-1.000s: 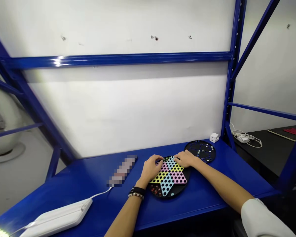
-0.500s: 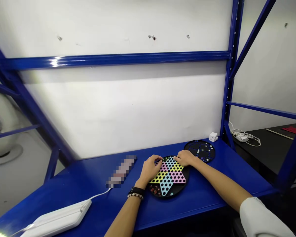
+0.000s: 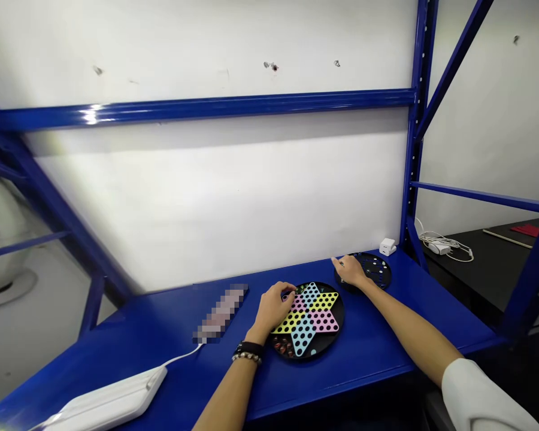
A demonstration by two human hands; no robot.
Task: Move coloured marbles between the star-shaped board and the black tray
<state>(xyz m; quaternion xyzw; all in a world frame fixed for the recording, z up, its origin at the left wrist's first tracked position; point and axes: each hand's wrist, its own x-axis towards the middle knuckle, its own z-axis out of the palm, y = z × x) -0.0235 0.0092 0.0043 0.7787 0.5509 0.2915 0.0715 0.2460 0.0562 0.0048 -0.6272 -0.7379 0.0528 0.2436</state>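
A round black Chinese checkers board [image 3: 323, 344] lies on the blue table, with a star of pink, yellow and blue points full of holes. Reddish-brown marbles [image 3: 284, 346] sit in its lower left rim pocket; small green ones show at its upper left rim. My left hand [image 3: 273, 308] rests on the board's left side, its thumb and fingers curled together near the upper left pink point. Whatever they hold is hidden. Farther right, my right hand [image 3: 351, 270] is over the left part of a second round black tray [image 3: 384, 280], fingers bent under and largely hidden.
To the left lies a pixelated flat device [image 3: 222, 314] with a white cable running to a white elongated case [image 3: 112, 398]. A white cube-shaped adapter [image 3: 387, 246] stands by the rack post. Blue rack beams [image 3: 206, 109] frame the table; coiled white cables [image 3: 444, 246] lie on a black table beyond.
My right hand has moved from the board's upper right point, away and to the right, onto the second tray. My left hand stays at the board's left side. The view has shifted slightly.
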